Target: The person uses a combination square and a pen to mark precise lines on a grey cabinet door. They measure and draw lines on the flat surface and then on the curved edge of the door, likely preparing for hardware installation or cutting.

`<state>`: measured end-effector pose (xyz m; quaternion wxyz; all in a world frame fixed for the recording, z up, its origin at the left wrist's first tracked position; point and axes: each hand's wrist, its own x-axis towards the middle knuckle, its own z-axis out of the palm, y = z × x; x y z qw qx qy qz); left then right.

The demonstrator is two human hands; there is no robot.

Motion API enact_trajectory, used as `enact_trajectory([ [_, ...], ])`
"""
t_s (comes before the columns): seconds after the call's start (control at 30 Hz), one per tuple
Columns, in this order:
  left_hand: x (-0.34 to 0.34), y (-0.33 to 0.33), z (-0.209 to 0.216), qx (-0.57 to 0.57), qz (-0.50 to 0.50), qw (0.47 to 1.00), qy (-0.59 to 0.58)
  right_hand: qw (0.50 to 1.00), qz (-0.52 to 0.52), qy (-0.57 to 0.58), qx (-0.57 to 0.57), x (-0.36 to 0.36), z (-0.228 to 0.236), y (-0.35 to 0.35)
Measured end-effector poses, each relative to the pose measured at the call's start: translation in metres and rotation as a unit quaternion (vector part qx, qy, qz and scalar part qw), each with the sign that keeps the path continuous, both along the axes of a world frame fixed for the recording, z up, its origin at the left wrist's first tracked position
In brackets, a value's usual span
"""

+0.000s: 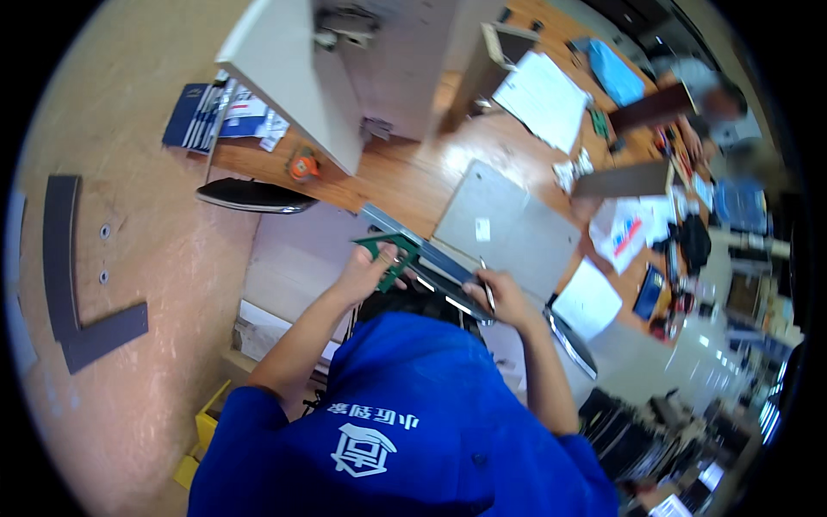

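Note:
My left hand [376,265] is closed around a green triangular marking square [392,252] and holds it against a long grey strip [444,263]. The strip lies slantwise in front of my body, at the near edge of the wooden table. In my right hand [508,299] a slim pencil-like stick [487,274] is gripped, its tip pointing up and away. The fingers of that hand are beside the lower right end of the strip. Whether they also touch the strip I cannot tell.
A grey panel [508,228] lies flat on the table ahead, and a tall pale cabinet piece [293,77] stands at the far left. Nearby sits an orange tape measure [302,164]. Black chairs [254,196] flank me. Another person [693,95] works at the far right.

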<state>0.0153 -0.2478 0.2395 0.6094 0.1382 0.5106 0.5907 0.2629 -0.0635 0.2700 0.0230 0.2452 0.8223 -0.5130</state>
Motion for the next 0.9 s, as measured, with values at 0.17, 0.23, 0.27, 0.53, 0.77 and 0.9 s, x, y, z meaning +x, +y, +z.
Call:
enact_trajectory([
  [0.17, 0.041, -0.020, 0.024, -0.009, 0.056, 0.997, 0.045, 1.000, 0.007, -0.025, -0.013, 0.026, 0.031, -0.020],
  [0.23, 0.058, -0.030, 0.028, -0.019, 0.058, 0.997, 0.054, 1.000, 0.003, -0.015, -0.014, 0.045, 0.031, -0.029],
  [0.27, 0.067, -0.034, 0.032, -0.025, 0.053, 0.996, 0.061, 1.000, 0.000, -0.012, -0.009, 0.058, 0.028, -0.034],
  [0.53, 0.114, -0.098, 0.068, -0.049, -0.013, 0.998, -0.033, 0.992, 0.050, 0.069, -0.089, 0.102, 0.030, -0.073],
  [0.77, 0.122, -0.145, 0.070, 0.052, -0.030, 0.995, -0.086, 0.992, 0.053, 0.018, -0.114, 0.112, 0.043, -0.112],
  [0.9, 0.113, -0.173, 0.085, 0.059, -0.008, 0.998, -0.011, 0.989, 0.098, 0.027, -0.107, 0.084, 0.047, -0.120],
])
